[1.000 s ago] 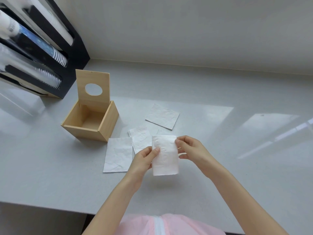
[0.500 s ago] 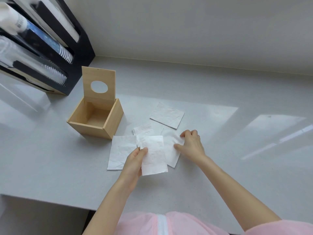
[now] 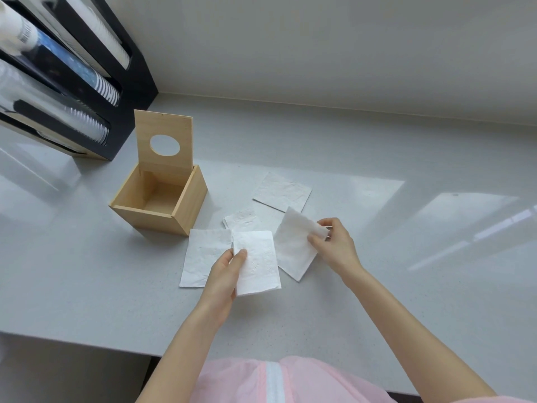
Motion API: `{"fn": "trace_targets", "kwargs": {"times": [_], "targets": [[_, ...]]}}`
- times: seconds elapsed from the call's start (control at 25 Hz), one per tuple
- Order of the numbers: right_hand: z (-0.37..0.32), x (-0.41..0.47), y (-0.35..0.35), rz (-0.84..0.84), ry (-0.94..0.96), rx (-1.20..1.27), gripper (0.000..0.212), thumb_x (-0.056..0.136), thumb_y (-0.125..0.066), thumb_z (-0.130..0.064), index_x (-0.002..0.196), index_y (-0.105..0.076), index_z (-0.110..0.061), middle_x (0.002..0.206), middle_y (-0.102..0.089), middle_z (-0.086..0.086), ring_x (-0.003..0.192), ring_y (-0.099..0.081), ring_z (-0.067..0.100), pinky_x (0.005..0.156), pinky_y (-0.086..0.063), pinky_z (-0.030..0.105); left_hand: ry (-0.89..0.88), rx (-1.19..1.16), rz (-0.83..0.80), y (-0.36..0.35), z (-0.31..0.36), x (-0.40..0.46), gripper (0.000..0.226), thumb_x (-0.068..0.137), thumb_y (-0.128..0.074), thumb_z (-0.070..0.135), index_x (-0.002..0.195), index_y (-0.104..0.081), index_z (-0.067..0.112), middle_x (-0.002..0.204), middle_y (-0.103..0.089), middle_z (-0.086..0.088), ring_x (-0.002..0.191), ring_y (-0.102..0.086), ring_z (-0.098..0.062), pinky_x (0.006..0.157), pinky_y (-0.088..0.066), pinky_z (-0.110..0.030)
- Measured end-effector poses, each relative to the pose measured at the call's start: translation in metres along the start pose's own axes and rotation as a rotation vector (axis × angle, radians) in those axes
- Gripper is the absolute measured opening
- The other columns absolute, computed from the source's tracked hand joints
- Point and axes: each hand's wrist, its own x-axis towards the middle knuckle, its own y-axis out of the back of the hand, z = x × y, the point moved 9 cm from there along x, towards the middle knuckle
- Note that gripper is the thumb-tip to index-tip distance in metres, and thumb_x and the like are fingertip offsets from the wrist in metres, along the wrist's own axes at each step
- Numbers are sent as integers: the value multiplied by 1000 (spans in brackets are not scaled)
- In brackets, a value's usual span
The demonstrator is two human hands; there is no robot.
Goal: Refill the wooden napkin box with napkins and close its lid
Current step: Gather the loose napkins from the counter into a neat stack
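The wooden napkin box [image 3: 186, 210] stands empty on the grey counter, left of centre. Its lid [image 3: 164, 128], with a round hole, is tilted up at the back. My left hand [image 3: 223, 274] pinches a folded white napkin [image 3: 258, 261] by its left edge. My right hand [image 3: 334, 245] grips the upper right corner of a second napkin [image 3: 293, 245], lifting it off the counter. Three more napkins lie flat: one [image 3: 203, 257] under my left hand, a small one [image 3: 241, 221] behind it, one [image 3: 282, 191] further back.
A black cup dispenser [image 3: 72, 77] with stacked cups fills the far left corner beside the box. The wall [image 3: 319, 48] runs along the back. The counter's front edge [image 3: 72, 343] lies close to my body at lower left.
My right hand left the folded napkin, reached down to a napkin on the counter and picked it up by its corner. My left hand keeps the folded napkin and drifted slightly left.
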Motion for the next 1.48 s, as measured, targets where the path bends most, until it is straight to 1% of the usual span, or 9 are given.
{"fn": "trace_targets", "kwargs": {"times": [0.12, 0.24, 0.4, 0.6, 0.68, 0.84, 1.04, 1.36, 1.48], "targets": [[-4, -6, 13, -35, -52, 341, 27, 87, -57, -6, 114, -53, -3, 103, -62, 9, 90, -61, 20, 79, -54, 28, -17, 7, -47, -6, 4, -2, 22, 95, -44, 18, 111, -59, 17, 102, -68, 1, 93, -63, -15, 80, -48, -29], [-21, -15, 23, -121, 4, 411, 17, 91, -52, -8, 103, -62, 0, 99, -64, 13, 92, -62, 23, 87, -54, 34, -32, 29, -79, -11, 8, -2, 23, 95, -43, 17, 112, -59, 20, 106, -67, 1, 95, -63, -15, 84, -49, -29], [-53, -34, 23, -298, 129, 407, 17, 93, -52, -11, 95, -68, -14, 93, -67, 2, 88, -65, 15, 72, -57, 21, -31, 19, -112, -15, 8, -1, 24, 96, -41, 16, 109, -60, 21, 105, -67, 1, 95, -63, -15, 86, -49, -31], [-77, -56, -13, -576, 147, 405, 18, 91, -56, -15, 93, -73, -21, 88, -74, -9, 83, -69, 6, 67, -57, 18, -38, 72, -216, -30, 6, -5, 24, 96, -41, 15, 91, -65, 18, 75, -73, 9, 65, -69, -1, 55, -55, -17], [-71, -54, -27, -558, 134, 308, 17, 90, -57, -14, 95, -71, -21, 86, -73, -9, 79, -69, 5, 69, -58, 18, -37, 71, -240, -35, 8, -10, 30, 95, -42, 17, 80, -66, 22, 66, -70, 10, 57, -66, 0, 50, -52, -15], [-47, -42, -32, -406, 69, 172, 14, 87, -56, -10, 91, -66, -18, 83, -68, -3, 71, -65, 8, 67, -55, 22, -32, 77, -361, -50, 11, -14, 33, 93, -43, 35, 114, -63, 21, 109, -67, -3, 107, -62, -17, 79, -50, -28], [-31, -34, -20, -228, 17, 148, 13, 83, -58, -11, 86, -63, -22, 92, -65, 1, 78, -63, 18, 77, -55, 36, 64, -39, -293, -43, -1, -9, 43, 98, -27, 38, 104, -66, 22, 89, -76, 5, 82, -70, -9, 61, -55, -23], [-37, -32, -32, -198, 53, 107, 11, 82, -60, -13, 87, -62, -23, 87, -63, -4, 76, -62, 15, 62, -48, 21, -15, 54, -249, -34, 6, -13, 20, 92, -50, 20, 109, -62, 19, 98, -72, 2, 89, -69, -12, 70, -56, -24], [-42, -35, -43, -226, 54, 100, 13, 83, -60, -17, 80, -59, -29, 84, -61, -7, 78, -60, 15, 69, -51, 25, -18, 84, -187, -19, 10, -15, 19, 92, -51, 15, 107, -62, 17, 102, -70, -2, 93, -66, -18, 77, -53, -28]]}}
